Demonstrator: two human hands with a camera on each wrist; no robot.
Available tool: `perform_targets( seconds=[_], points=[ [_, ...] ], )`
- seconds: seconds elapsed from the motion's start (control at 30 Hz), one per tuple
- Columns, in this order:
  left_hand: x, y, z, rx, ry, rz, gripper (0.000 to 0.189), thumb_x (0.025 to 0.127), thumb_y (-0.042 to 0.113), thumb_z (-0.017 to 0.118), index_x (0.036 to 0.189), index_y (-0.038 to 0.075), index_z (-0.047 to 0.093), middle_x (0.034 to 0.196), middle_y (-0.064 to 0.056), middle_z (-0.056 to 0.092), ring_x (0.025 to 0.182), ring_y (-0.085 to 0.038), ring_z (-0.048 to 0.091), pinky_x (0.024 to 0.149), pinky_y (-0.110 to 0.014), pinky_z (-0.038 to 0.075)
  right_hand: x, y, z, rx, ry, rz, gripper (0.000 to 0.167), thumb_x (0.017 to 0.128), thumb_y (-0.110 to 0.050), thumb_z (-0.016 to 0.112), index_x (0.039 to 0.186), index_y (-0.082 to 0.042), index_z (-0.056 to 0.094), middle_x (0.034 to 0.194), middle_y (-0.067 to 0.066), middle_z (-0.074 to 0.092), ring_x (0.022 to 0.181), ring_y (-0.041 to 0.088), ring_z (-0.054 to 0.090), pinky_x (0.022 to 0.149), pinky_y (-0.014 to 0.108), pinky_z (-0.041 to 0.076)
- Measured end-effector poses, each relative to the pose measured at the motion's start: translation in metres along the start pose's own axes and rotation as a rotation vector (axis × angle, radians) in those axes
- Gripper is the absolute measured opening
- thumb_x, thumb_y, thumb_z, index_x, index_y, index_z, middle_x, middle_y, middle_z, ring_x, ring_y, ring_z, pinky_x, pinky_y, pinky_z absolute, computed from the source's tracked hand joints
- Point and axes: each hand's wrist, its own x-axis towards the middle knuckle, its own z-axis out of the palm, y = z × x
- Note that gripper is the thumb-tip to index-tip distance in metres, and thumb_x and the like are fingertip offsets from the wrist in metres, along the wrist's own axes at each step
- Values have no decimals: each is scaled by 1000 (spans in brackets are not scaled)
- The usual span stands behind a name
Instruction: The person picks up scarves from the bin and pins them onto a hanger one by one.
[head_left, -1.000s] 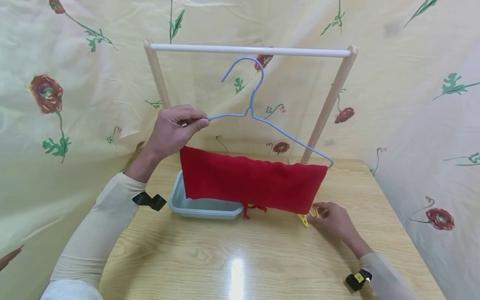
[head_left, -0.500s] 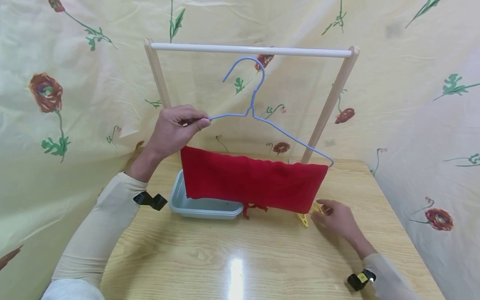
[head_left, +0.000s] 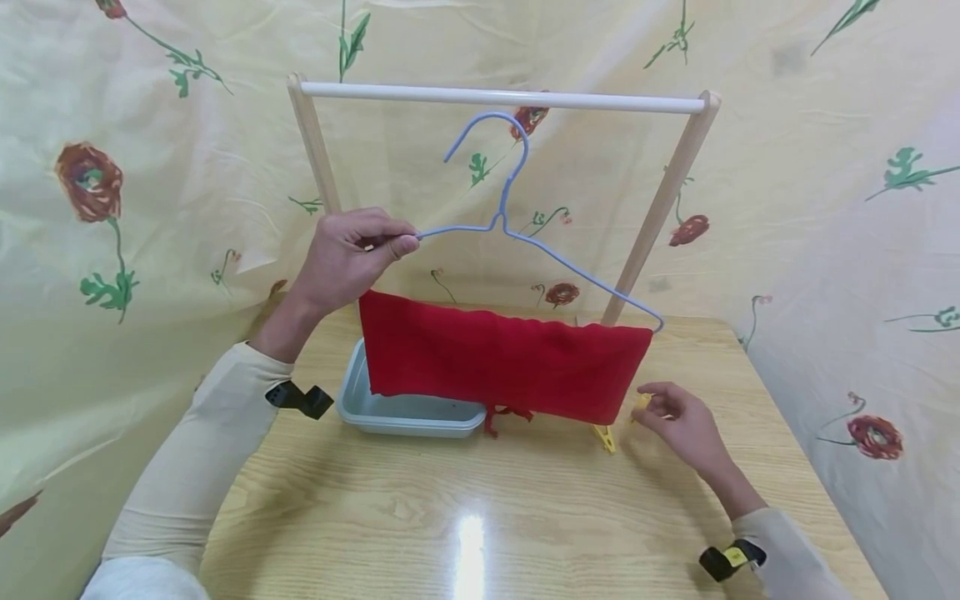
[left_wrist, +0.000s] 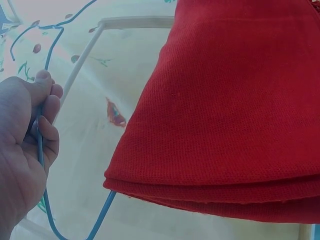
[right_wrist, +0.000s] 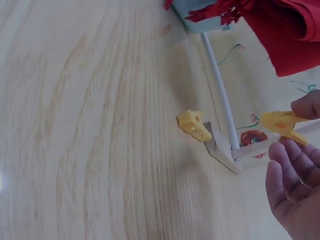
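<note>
A blue wire hanger [head_left: 570,265] is held up by my left hand [head_left: 348,258], whose thumb and fingers curl round its left shoulder, as the left wrist view also shows. Over the hanger's lower bar hangs a folded red cloth [head_left: 502,358]. Right of the cloth, my right hand [head_left: 686,429] pinches a yellow clothespin [right_wrist: 282,122] between thumb and fingers, above the table. Another yellow clothespin [head_left: 604,437] rests on the table under the cloth's right corner; the right wrist view shows it beside the rack's foot.
Behind the cloth stands a wooden rack with a white top rail [head_left: 502,97]. A pale blue tray [head_left: 408,429] sits on the wooden table [head_left: 375,517], partly hidden by the cloth. Red fringe [head_left: 506,415] shows beside the tray. Flowered fabric [head_left: 817,208] surrounds the table.
My right hand has lifted a yellow clothespin from beside the other one and moved slightly up and to the right. The left hand, hanger and cloth have stayed nearly still.
</note>
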Motion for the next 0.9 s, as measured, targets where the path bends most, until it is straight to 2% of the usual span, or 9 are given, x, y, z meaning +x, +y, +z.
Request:
perform_targets(
  seconds=[0.13,0.27,0.43,0.53,0.63,0.77,0.9],
  points=[
    [0,-1,1,-6,-2,2,12,84,-5,79,95,-3,79,81,-8,73,65,-12,53,58,-20,42,-2,1,-2,75,20,4,37,96,-21,73,126,-2,64,95,6,68,82,5,63,67,24,54],
    [0,-1,1,-8,-3,3,11,84,-5,79,95,-3,79,81,-8,72,65,-12,53,58,-20,42,-4,1,-7,136,46,38,36,95,-21,73,124,-1,63,95,-3,65,82,5,61,63,27,56],
    [0,-2,1,-12,-6,-5,12,84,-5,79,96,-3,79,81,-8,72,66,-12,54,58,-20,42,-6,-7,-19,148,57,47,38,94,-21,76,123,-1,61,97,-8,64,82,8,61,61,29,55],
    [0,-2,1,-9,-7,-15,13,85,-4,79,97,-2,79,82,-8,73,66,-13,54,57,-20,42,-9,-17,-29,132,68,15,40,93,-24,78,124,-2,63,101,-9,65,82,6,63,64,26,56],
    [-1,-3,0,-4,-6,-26,12,85,-3,79,97,-2,80,82,-8,73,66,-13,53,57,-21,41,-12,-29,-40,104,91,-24,41,93,-26,77,126,-4,67,101,-16,67,83,3,64,70,19,54],
    [-1,-4,0,7,-1,-39,12,85,-2,79,98,-1,80,82,-8,73,65,-13,53,57,-21,41,-15,-45,-56,101,141,-93,37,94,-18,76,127,-3,69,93,-18,68,83,1,61,75,10,51],
    [-1,-4,-1,14,3,-47,12,85,-1,80,98,-1,80,82,-7,73,65,-13,53,57,-21,41,-16,-58,-70,126,177,-141,34,94,-9,75,127,-4,70,92,-14,66,84,4,57,76,7,50]
  ],
)
